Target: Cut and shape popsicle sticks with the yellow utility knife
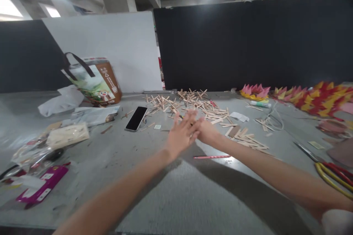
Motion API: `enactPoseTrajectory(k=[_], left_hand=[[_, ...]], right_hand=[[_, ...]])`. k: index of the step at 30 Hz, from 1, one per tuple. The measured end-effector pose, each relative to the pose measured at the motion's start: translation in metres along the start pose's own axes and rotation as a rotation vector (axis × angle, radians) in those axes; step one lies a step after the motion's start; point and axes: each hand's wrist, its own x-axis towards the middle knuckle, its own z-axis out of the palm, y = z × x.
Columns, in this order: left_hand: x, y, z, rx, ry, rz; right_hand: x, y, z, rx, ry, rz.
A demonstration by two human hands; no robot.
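My left hand [179, 136] is over the middle of the grey table, its fingers stretched forward and somewhat blurred. Behind those fingers, my right hand [207, 132] overlaps the left one, so its own fingers are mostly hidden. Whether anything lies between the two hands I cannot make out. Just beyond them is a spread of wooden craft sticks [216, 114], some loose and some crossed in a pile [191, 96]. A pink pencil [211, 157] lies on the table nearer to me, below my right hand.
Left of the hands lie a phone [136, 118], a printed carrier bag [96, 80], plastic packets [68, 136] and a purple box [45, 185]. To the right are scissors [321, 159], a glue stick [260, 104], white cord [275, 117] and folded-paper pieces [317, 99]. A black panel [248, 44] stands behind.
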Motion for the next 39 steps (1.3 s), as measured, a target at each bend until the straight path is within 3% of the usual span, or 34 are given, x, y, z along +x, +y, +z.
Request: enactPoseTrajectory(k=[4,8,10,13,17,28,39], left_hand=[[-0.003,-0.024,0.019,-0.086,0.186,-0.351],[0.008,-0.033,0.056,-0.452,0.261,-0.774],[0.006,-0.033,0.071,-0.473,0.272,-0.841],[-0.005,-0.029,0.081,-0.509,0.252,-0.793],[-0.018,-0.025,0.079,-0.569,0.195,-0.714],[-0.017,-0.045,0.092,-0.731,0.183,-0.669],[-0.015,-0.047,0.097,-0.749,0.142,-0.622]], right_hand=[[-0.015,0.029,0.000,0.047,0.064,0.127],[-0.025,0.043,0.011,0.103,0.089,0.164],[-0.027,0.044,0.016,0.138,0.094,0.146],[-0.027,0.044,0.020,0.184,0.103,0.122],[-0.026,0.044,0.020,0.227,0.111,0.104],[-0.027,0.049,0.023,0.304,0.065,-0.012],[-0.032,0.048,0.021,0.273,0.112,-0.001]])
